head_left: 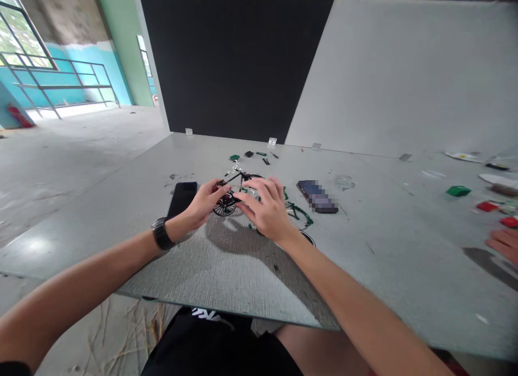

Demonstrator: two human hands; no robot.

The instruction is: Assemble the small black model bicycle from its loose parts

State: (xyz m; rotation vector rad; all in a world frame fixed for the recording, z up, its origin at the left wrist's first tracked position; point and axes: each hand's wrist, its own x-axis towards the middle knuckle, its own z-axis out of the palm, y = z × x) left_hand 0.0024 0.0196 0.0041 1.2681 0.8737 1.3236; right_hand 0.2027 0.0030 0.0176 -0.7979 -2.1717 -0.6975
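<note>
Okay, all places off the black model bicycle, which stands between both hands toward the far end of the grey mat.

Risk, near to far. Right hand, right side of the bike: fingers curled, thumb just apart from forefinger; contact hidden, can't tell if it has hold of anything. Left hand, left side: thumb and forefinger pinched on the bike, hardly any gap. Green model bicycle, right of the black one and partly behind the right hand: a dropped wrist could snag or shove it. Black bike's thin frame and spoked wheel look bendable; over-squeezing would do it. Dark phone to its left, second phone to its right: a sideways sweep could knock either. Green block and black block lie loose beyond it: a nudge could scatter them.

Writing, near to far: white lettering on dark clothing, nearer than the bike, folded, unreadable. Wristwatch, nearer and left: no legible mark. Second phone's screen is pixelated. No brand readable on either bike.
</note>
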